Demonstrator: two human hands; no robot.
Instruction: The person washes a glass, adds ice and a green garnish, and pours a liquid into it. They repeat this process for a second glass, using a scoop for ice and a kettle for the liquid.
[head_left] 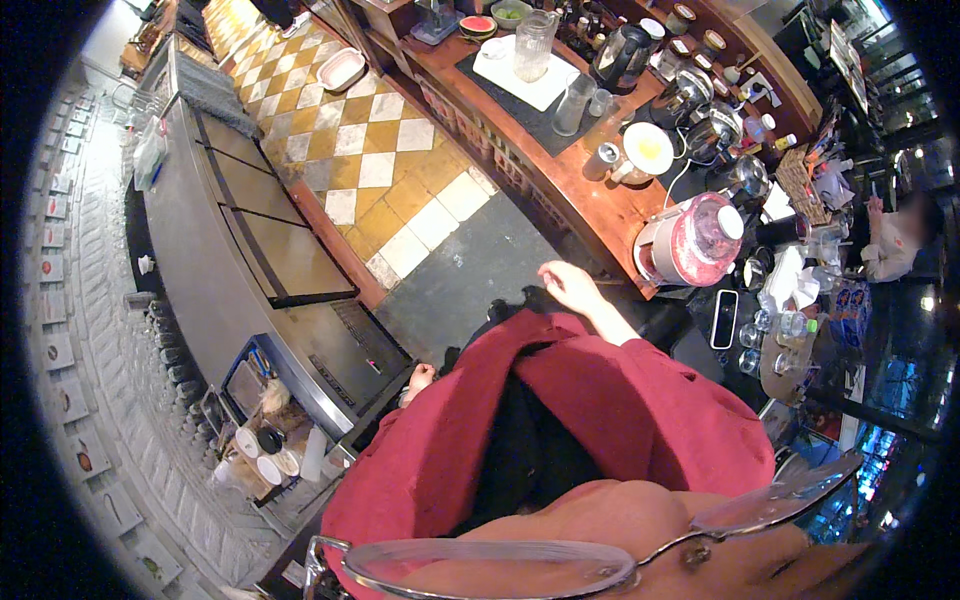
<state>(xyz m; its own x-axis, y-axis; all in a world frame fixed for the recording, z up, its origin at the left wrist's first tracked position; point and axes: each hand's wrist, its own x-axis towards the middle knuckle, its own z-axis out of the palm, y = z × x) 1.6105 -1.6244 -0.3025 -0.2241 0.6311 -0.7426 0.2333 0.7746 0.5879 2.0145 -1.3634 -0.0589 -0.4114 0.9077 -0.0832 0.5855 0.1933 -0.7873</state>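
Observation:
My right hand point(572, 287) hangs in the air before my body, holding nothing, its fingers loosely bent and partly apart. Nearest to it is the end of the wooden counter point(628, 212), where a food processor point(692, 240) stands with red residue inside its clear bowl. Lower and to the left, my left hand point(420, 380) is by my side, fingers curled in, with nothing visible in it. It is close to the corner of the steel worktop point(215, 240). Dark red sleeves cover both arms.
The counter bears a white tray point(505, 75) with a glass pitcher point(535, 48), a tall glass point(573, 105), a kettle point(624, 55) and a can point(601, 161). A basin point(342, 69) lies on the tiled floor point(375, 140). Containers fill a rack point(245, 390) at left. A person point(893, 240) is at far right.

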